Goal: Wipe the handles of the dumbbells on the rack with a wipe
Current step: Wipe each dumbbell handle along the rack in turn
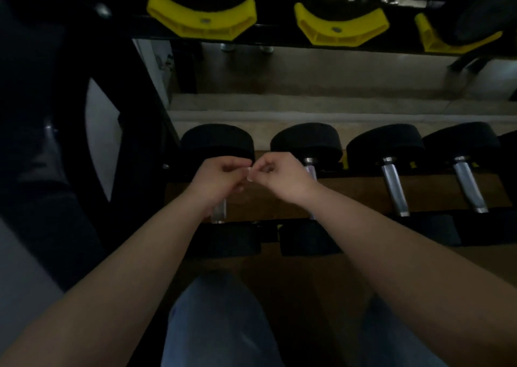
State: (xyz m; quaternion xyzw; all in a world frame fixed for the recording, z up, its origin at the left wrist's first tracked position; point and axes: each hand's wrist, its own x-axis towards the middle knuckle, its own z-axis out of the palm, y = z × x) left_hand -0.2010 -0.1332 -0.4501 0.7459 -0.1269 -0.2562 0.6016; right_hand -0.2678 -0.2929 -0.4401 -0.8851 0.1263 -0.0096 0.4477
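Both hands meet above the left end of the lower shelf of the black metal dumbbell rack (145,101). The left hand (221,176) and the right hand (279,176) have curled fingers whose tips pinch a small pale wipe (249,174) between them; only a whitish bit of it shows. It is held in the air, just in front of the far head of the leftmost black round-headed dumbbell (216,140), whose chrome handle (218,212) is partly hidden under the left wrist. Three more black dumbbells (391,148) lie side by side toward the shelf's right end. Yellow plastic cradles (201,17) line the upper tier. Blue denim knees (218,324) show below.
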